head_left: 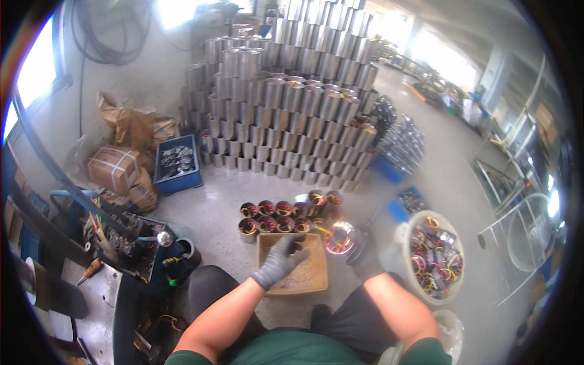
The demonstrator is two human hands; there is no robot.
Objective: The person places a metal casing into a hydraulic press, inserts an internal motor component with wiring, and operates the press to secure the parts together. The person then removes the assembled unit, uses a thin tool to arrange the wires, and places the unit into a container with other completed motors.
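Note:
My right hand (365,257), in a dark grey glove, grips a shiny metal motor housing (339,238) with red windings and yellow wires inside; motion blurs it slightly. My left hand (283,261), gloved in grey, hovers over a shallow cardboard box (313,277) with its fingers apart and nothing between them. Small bits lie at the bottom of that box. Just beyond it, several wound motor housings (266,224) stand upright on the floor in rows, coloured wires showing at their open tops.
A tall stack of bare metal cylinders (292,121) rises ahead. On my right stands a white tub (404,255) full of wound stators (435,261). A blue crate (177,164) of metal parts sits by wrapped packages (114,169) at far left. Near left is a metal workbench (100,304) with a screwdriver (90,271).

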